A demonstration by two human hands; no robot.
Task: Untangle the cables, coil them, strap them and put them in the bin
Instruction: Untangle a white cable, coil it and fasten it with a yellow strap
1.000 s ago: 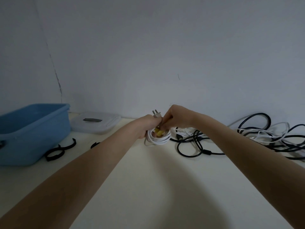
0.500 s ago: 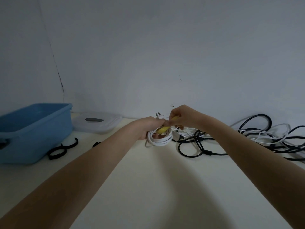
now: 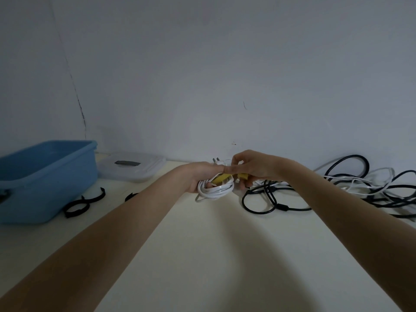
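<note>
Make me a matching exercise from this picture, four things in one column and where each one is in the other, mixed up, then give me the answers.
Things:
1. white coil
2. yellow strap
3. blue bin
4. black rings

Places:
A. far left of the table
B. on the table beside the bin
C. held in the left hand
D. pulled by the right hand across the coil

Pairs: 1-C, 2-D, 3-A, 4-B

On the cream table (image 3: 202, 255): white cable coil (image 3: 215, 189) gripped in my left hand (image 3: 200, 176), yellow strap (image 3: 227, 177) pinched by my right hand (image 3: 252, 165); tangled cables (image 3: 337, 188) right, blue bin (image 3: 45, 176) left.
</note>
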